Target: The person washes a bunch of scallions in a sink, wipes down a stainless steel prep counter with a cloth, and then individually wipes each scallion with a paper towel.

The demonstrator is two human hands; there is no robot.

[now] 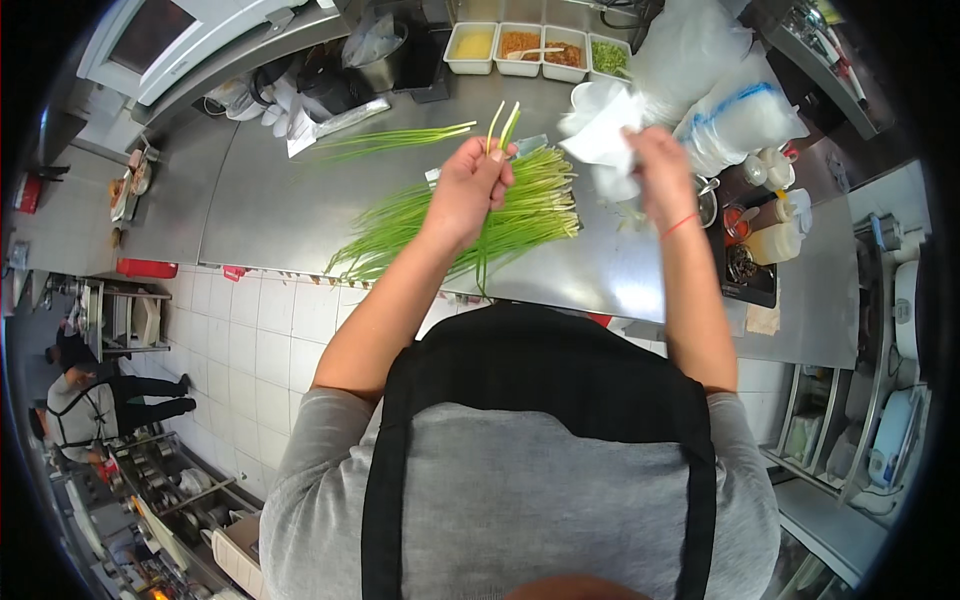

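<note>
My left hand [476, 180] grips a few thin green onions [512, 124], their pale ends pointing up past the fingers and their green leaves hanging below. Beneath and around it, a large heap of green onions [525, 214] lies on the steel counter [285, 217], root ends to the right. A smaller bunch of green onions [405, 136] lies apart, behind to the left. My right hand [660, 161] is raised and blurred beside white paper or thin plastic [607, 135]; whether its fingers hold anything cannot be made out.
White tubs of chopped food [520, 45] line the back. Plastic bags [739, 112] and stacked containers stand behind right. A black tray [757, 289] with bottles and small bowls is at the right. A foil or film roll [352, 116] lies back left. Another person [90, 412] stands far left.
</note>
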